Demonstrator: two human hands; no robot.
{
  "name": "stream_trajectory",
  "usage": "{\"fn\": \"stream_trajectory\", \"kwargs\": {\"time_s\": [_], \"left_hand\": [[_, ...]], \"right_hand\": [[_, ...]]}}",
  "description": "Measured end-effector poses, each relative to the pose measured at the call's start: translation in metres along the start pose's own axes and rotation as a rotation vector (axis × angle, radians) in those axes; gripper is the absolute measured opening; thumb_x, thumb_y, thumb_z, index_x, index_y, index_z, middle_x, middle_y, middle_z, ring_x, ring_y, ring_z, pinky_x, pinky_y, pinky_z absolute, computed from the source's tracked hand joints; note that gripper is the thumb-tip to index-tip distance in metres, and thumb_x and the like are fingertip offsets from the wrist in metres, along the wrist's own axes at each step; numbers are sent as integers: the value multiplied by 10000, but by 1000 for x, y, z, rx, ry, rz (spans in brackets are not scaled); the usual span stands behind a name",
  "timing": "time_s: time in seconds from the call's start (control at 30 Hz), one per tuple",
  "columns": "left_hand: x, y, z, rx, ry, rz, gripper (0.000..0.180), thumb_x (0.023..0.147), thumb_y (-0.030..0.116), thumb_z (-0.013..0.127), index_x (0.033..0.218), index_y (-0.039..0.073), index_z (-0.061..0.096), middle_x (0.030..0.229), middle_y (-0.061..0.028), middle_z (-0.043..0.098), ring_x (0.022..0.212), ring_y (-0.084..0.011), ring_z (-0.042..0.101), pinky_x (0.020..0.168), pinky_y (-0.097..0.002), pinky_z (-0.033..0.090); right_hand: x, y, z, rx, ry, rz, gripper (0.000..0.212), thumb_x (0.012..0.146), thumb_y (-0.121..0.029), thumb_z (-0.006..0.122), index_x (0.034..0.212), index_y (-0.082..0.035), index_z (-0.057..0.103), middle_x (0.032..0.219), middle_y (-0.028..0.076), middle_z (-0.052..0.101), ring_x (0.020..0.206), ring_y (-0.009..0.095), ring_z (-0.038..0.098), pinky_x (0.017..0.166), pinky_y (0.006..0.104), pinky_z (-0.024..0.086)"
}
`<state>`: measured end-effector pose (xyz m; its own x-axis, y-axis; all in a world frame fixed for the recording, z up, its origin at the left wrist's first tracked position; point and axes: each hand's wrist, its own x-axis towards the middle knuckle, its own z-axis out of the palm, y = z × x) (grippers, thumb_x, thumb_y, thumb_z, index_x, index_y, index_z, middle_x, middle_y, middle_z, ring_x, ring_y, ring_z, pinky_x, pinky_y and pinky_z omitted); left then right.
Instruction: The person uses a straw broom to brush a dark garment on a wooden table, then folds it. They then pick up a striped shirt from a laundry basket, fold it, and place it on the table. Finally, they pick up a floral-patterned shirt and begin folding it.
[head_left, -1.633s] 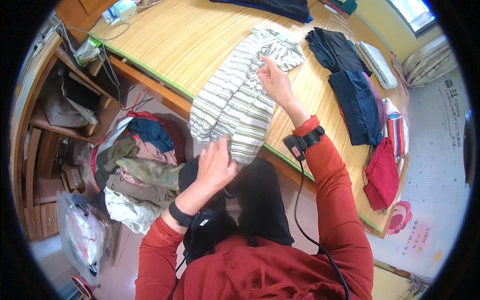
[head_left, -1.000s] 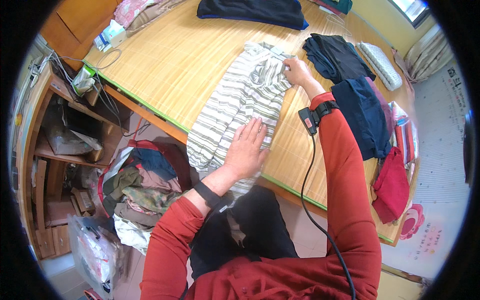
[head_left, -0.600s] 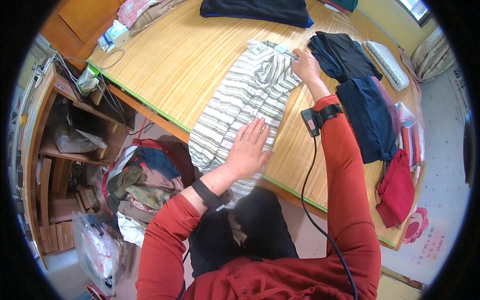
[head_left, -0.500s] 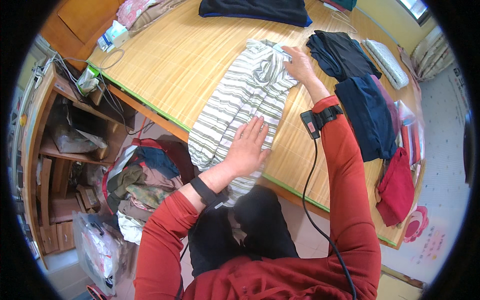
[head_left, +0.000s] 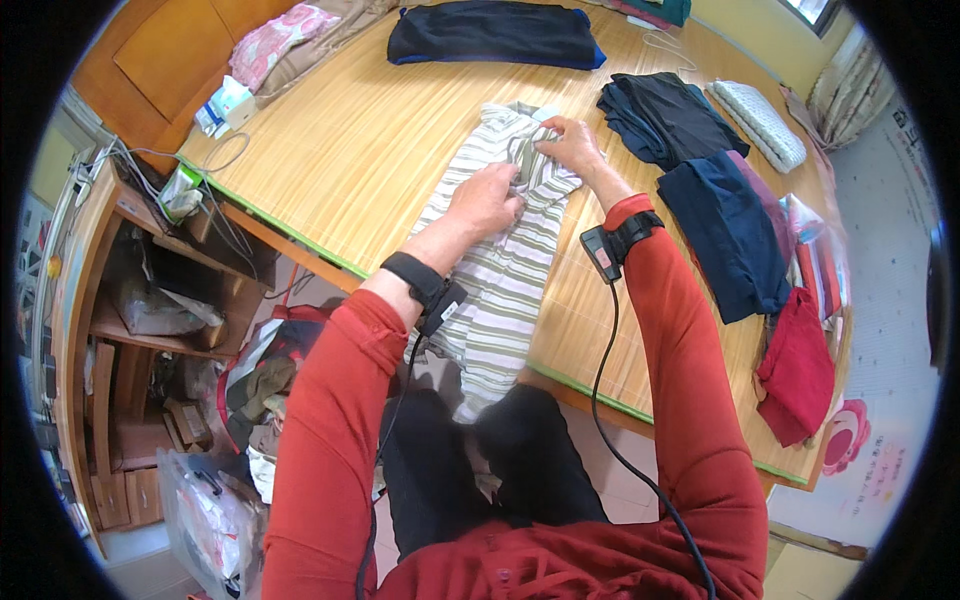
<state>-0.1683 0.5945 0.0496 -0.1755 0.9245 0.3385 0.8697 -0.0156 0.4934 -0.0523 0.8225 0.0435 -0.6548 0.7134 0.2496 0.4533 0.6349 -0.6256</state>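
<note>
- Head view: left hand [head_left: 485,203] reaches forward and inward, back uppermost, fingers curled against the cloth; whether they pinch it cannot be told.
- Right hand [head_left: 574,146], slightly farther out, angles inward from the right, thumb and forefinger pinching cloth near the collar.
- The white-and-olive striped fabric garment [head_left: 510,285] lies on the pale yellow slatted mat [head_left: 330,130], lower end overhanging its green edge.
- Its long axis runs away from the knees, collar end pointing forward and slightly rightward.
</note>
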Motion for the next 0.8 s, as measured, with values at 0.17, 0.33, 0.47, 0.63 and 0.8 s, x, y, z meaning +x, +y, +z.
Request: {"fn": "stream_trajectory", "kwargs": {"time_s": [0.17, 0.33, 0.47, 0.63, 0.8], "left_hand": [[14, -19, 19, 46, 1, -160, 369, 913, 331, 771, 1165, 64, 804, 1164, -195, 733, 1105, -385, 723, 977, -488, 575], [25, -43, 30, -91, 76, -193, 264, 936, 324, 765, 1001, 75, 824, 1127, -190, 741, 1044, -391, 733, 931, -501, 582], [28, -57, 39, -238, 97, -198, 239, 943, 304, 768, 965, 70, 812, 1064, -191, 754, 1011, -385, 743, 905, -489, 585], [30, -58, 33, -316, 50, -202, 244, 939, 293, 776, 924, 50, 781, 1055, -193, 752, 979, -386, 739, 880, -483, 581], [28, -47, 24, -255, 153, -262, 252, 886, 275, 747, 850, 25, 739, 1037, -199, 756, 970, -416, 727, 874, -496, 577]], "right_hand": [[15, 13, 6, 245, -60, 107, 447, 831, -128, 906, 1246, -31, 772, 979, 87, 760, 826, 174, 720, 748, 314, 564], [23, 19, 6, 424, -94, 111, 420, 856, 13, 856, 1255, -23, 729, 870, 19, 711, 618, 93, 644, 575, 256, 497], [18, 19, -1, 463, -179, 92, 477, 863, -118, 862, 1313, -21, 736, 909, 21, 718, 728, 111, 674, 656, 294, 519], [15, 15, 4, 417, -168, 102, 430, 866, -200, 874, 1240, -10, 782, 942, 24, 737, 832, 115, 682, 735, 295, 539], [16, 11, 10, 435, -81, 128, 218, 924, -114, 847, 1135, -70, 810, 899, -35, 710, 754, 64, 614, 668, 240, 478]]}}
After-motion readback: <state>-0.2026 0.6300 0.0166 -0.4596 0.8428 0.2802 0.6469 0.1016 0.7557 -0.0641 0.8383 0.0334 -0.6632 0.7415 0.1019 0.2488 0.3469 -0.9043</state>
